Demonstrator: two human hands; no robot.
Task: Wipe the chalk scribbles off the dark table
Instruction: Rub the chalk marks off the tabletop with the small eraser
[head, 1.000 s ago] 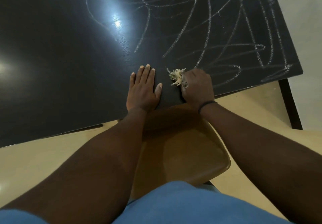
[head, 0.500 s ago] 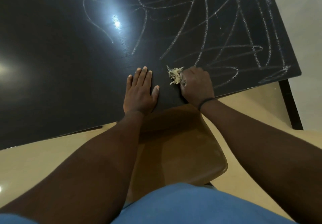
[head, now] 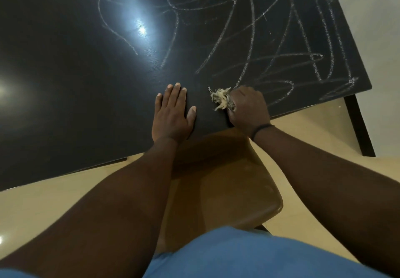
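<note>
Your left hand is lying flat on the dark table, palm down, fingers straight and close together with the thumb spread out to the side, right at the near edge of the surface. Your right hand is sitting just beside it, also at the near edge, with its fingers curled round a pale, frayed wad of fibres; the wad is sticking out of the fist on the side facing your left hand and is touching the tabletop. You are wearing a thin dark band on that wrist. The chalk scribbles are covering the right half of the surface, looping from the far edge down to the near right corner, with the nearest strokes running just beside your right knuckles; one fainter curl is trailing toward the middle of the far side. The left part of the tabletop is showing bright glare spots. A brown chair seat is sitting below the near edge, under your forearms, and a dark table leg is standing beneath the near right corner on the pale floor. Blue cloth is filling the bottom of the view.
</note>
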